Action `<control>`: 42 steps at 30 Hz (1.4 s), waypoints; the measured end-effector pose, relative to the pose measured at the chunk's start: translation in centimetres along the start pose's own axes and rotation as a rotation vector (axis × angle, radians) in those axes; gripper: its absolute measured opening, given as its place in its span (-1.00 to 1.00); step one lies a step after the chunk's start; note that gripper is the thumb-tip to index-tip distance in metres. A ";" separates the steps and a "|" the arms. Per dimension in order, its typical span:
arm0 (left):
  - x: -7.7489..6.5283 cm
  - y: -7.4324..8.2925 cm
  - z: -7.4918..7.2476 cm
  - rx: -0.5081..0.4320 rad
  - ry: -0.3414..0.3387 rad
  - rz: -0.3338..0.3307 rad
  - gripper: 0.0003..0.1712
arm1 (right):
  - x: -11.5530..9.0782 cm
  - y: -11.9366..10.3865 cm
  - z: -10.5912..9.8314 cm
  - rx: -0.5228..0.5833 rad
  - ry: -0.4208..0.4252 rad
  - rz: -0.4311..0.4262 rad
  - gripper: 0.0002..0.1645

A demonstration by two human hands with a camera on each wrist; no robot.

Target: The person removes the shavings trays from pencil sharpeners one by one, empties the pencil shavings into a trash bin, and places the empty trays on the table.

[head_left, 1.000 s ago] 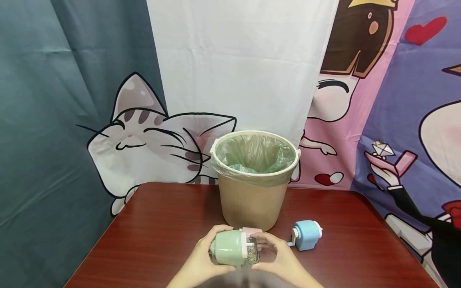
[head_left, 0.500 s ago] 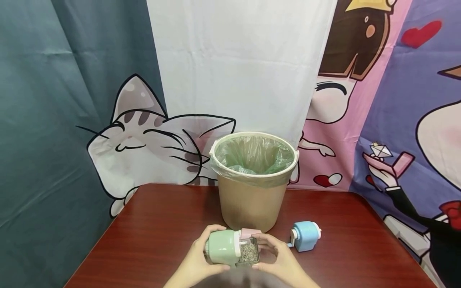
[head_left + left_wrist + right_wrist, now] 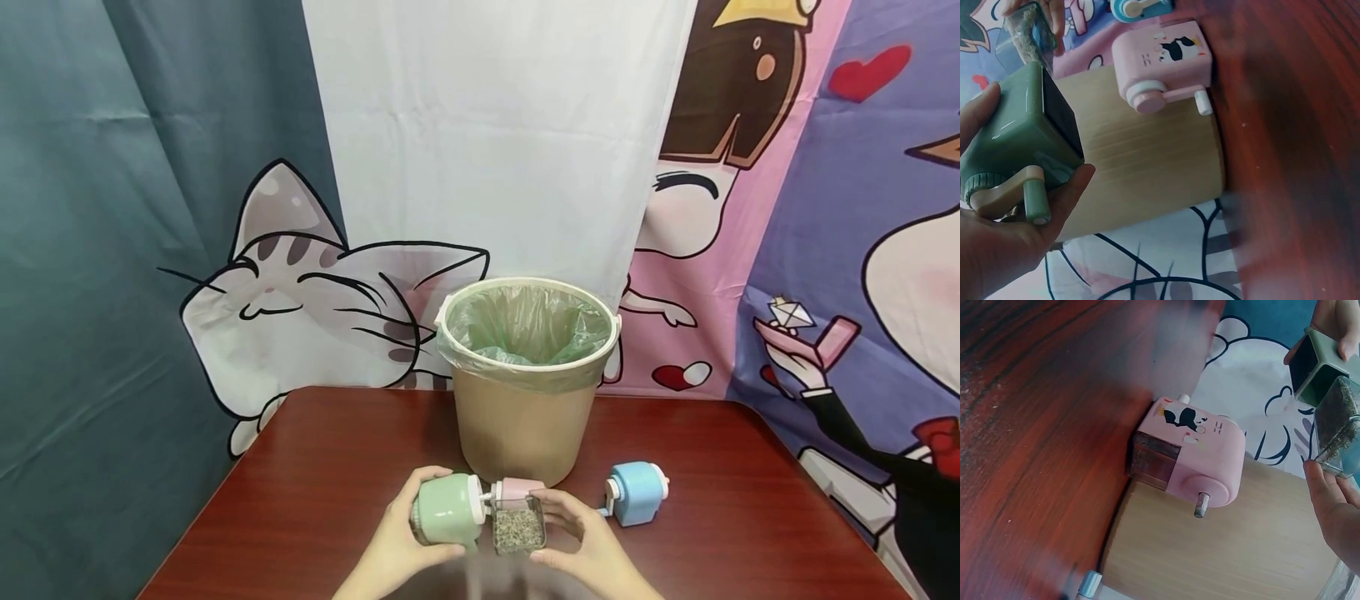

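Observation:
My left hand [image 3: 393, 537] grips a green hand-crank pencil sharpener [image 3: 446, 510], its thumb below and fingers over the top. In the left wrist view the crank with its green knob lies against the palm. My right hand [image 3: 588, 546] holds a clear shavings drawer [image 3: 519, 528] between thumb and fingers, just right of the sharpener's body. Grey-brown pencil shavings [image 3: 1338, 428] fill much of the drawer. The right wrist view shows the dark, hollow drawer slot [image 3: 1319, 378] of the green sharpener. Behind both hands stands a pink crank sharpener [image 3: 1210, 456] with a panda print.
A beige bin [image 3: 525, 425] lined with a thin greenish bag [image 3: 525, 321] stands on the red-brown table [image 3: 337, 467] behind the hands. To the right sits a blue crank sharpener [image 3: 637, 493]. A cartoon-printed cloth [image 3: 480, 125] hangs behind the table.
The clear drawer has come out of the green sharpener. My left hand has drawn the body leftward, while the right hand with the drawer has stayed nearly in place.

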State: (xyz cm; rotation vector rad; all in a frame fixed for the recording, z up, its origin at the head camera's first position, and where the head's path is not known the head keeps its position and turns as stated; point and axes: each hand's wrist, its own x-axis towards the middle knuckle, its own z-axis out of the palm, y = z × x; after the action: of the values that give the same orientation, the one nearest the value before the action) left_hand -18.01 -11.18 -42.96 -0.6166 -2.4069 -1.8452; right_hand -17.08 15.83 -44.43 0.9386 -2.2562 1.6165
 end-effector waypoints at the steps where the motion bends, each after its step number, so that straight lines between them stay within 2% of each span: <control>1: 0.1 -0.1 -0.1 0.003 0.009 -0.001 -0.03 | 0.0 0.0 -0.1 0.004 0.004 -0.007 -0.34; 5: 0.4 -0.5 -0.6 0.049 0.042 0.023 -0.05 | -0.1 0.3 -0.3 0.005 0.024 -0.041 -0.34; 8: 0.6 -0.8 -1.1 0.078 0.056 0.030 -0.07 | -0.1 0.5 -0.4 0.003 0.040 -0.034 -0.35; 12: 0.9 -1.3 -1.7 0.093 0.100 -0.015 -0.05 | 0.0 0.5 -0.7 0.011 0.038 -0.019 -0.35; 16: 1.0 -2.3 -2.0 0.177 0.191 -0.053 -0.03 | -0.2 0.6 -1.0 0.018 0.036 -0.004 -0.34; 19: 1.2 -3.1 -2.3 0.257 0.227 -0.056 -0.03 | -0.4 0.6 -1.1 0.013 0.037 0.000 -0.34; 25: 1.8 -4.2 -2.9 0.342 0.213 -0.030 -0.04 | -0.5 0.6 -1.2 0.016 0.030 0.005 -0.33; 35: 2.8 -6.1 -3.4 0.391 0.192 -0.040 -0.06 | -0.9 0.2 -1.5 0.006 0.031 0.071 -0.35; 42: 3.3 -7.2 -3.1 0.459 0.130 -0.033 -0.04 | -0.9 0.2 -1.6 0.015 0.032 0.058 -0.35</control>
State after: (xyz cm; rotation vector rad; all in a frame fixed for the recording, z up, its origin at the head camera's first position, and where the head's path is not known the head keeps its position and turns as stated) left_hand -24.12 -14.66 -47.76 -0.4039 -2.6263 -1.2219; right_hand -16.76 17.68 -44.44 0.8523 -2.2727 1.6626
